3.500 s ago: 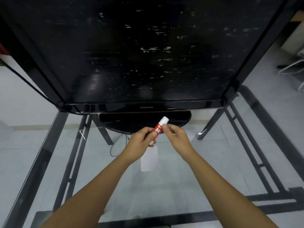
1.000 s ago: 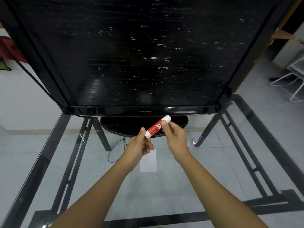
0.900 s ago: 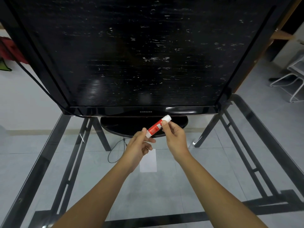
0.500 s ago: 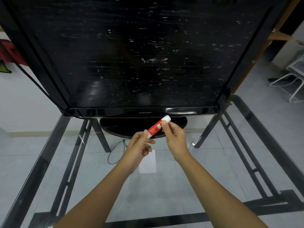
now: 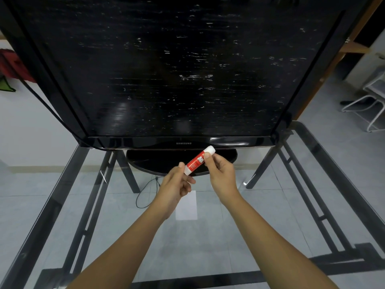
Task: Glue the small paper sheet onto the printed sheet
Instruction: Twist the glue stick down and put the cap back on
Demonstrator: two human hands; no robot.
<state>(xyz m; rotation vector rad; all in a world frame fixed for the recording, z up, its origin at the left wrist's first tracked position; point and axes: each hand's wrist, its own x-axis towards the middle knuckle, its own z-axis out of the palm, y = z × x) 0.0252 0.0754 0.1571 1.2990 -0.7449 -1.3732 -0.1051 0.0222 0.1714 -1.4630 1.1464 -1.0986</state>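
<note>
Left hand [image 5: 177,185] and right hand [image 5: 221,173] both pinch a red-and-white glue stick [image 5: 199,160], held tilted above the glass table [image 5: 239,236]: left fingers closed on its lower end, right thumb and fingers on its upper part near the white cap. Small paper sheet [image 5: 186,206] lies flat on the glass just below the hands, partly hidden by the left hand. Black Samsung monitor [image 5: 166,69] stands behind.

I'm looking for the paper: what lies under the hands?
A small white paper sheet lies flat on the glass table, below the glue stick. The left hand covers its upper left corner.
</note>
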